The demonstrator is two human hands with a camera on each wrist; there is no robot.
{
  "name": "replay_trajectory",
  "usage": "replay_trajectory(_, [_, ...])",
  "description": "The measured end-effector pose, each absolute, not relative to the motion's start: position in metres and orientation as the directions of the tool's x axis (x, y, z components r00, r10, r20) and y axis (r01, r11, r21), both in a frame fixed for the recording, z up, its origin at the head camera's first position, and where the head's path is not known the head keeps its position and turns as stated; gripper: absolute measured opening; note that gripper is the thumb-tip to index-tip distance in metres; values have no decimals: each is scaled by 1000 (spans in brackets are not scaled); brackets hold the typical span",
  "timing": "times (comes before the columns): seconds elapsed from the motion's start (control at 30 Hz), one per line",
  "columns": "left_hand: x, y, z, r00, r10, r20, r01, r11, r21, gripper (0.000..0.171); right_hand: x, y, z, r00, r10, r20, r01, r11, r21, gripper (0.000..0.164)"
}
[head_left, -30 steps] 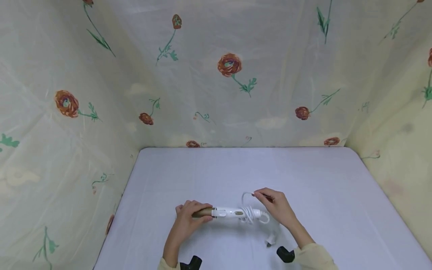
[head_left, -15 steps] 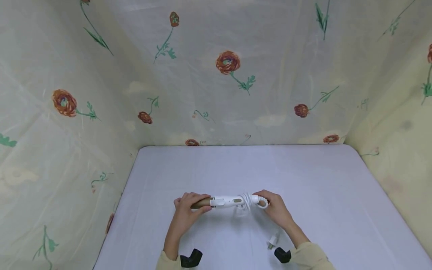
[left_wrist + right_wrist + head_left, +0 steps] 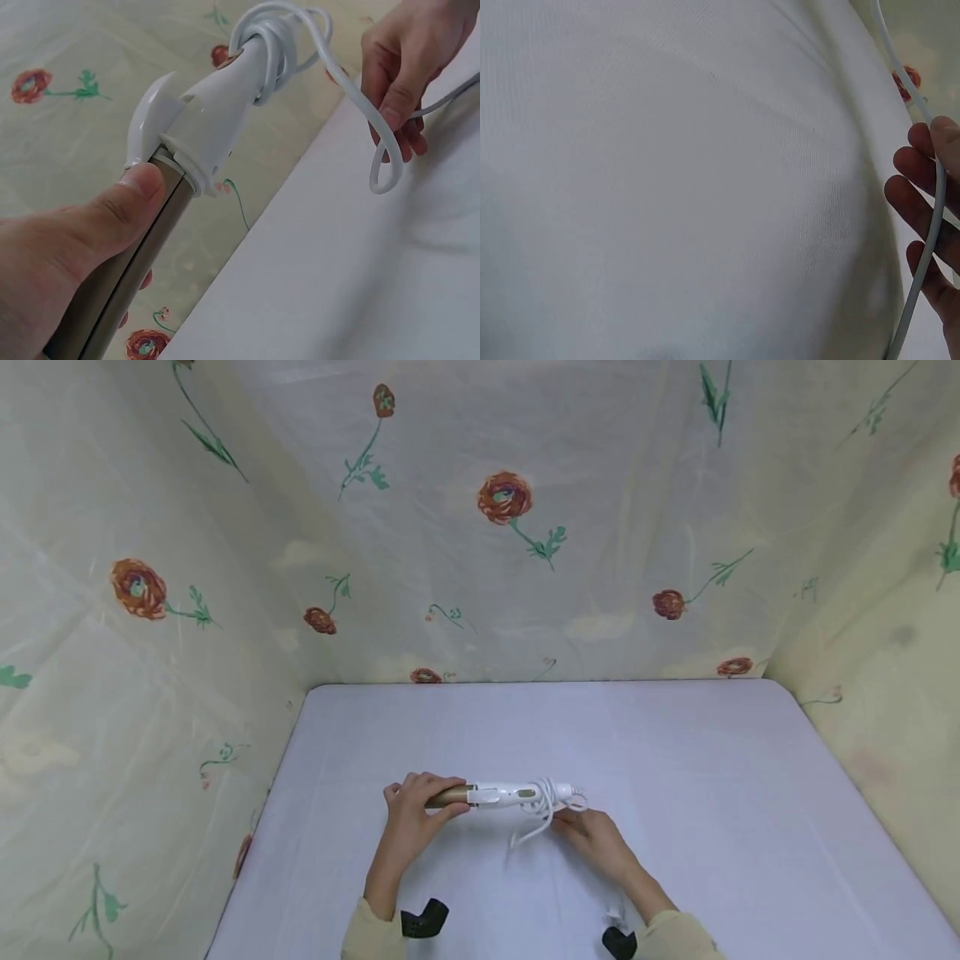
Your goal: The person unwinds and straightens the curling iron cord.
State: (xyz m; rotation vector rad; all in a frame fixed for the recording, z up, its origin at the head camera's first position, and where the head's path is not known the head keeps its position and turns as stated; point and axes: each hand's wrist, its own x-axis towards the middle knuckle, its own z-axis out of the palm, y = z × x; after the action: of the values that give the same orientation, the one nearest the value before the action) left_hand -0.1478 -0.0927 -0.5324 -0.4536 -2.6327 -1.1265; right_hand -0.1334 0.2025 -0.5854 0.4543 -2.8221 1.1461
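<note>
My left hand [image 3: 414, 810] grips the brown-gold barrel of a curling iron [image 3: 501, 795], its thumb lying along the barrel near the lever in the left wrist view. The white handle points right, level above the table. White cord [image 3: 277, 56] is wound in several turns around the handle's far end. Below that end, my right hand [image 3: 600, 843] pinches the cord between thumb and fingers, with a loose loop hanging from the coil. In the right wrist view the cord [image 3: 935, 202] runs across the fingers. The cord's plug [image 3: 615, 912] hangs near the right wrist, blurred.
A white-covered table [image 3: 675, 760] lies beneath both hands. Flower-printed cloth [image 3: 600, 527] encloses it at the back and both sides. Black camera mounts [image 3: 426, 919] sit at both wrists.
My right hand has passed from behind the handle, past its right end, to the near side below it, bringing the cord around. The left hand and curling iron have shifted slightly away from me.
</note>
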Motion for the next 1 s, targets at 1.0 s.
replay_trajectory(1.0, [-160,-79,-528,-937,167,306,334,678,654,36,-97,153,-562,-866,-391,313,-490,534,-689,25])
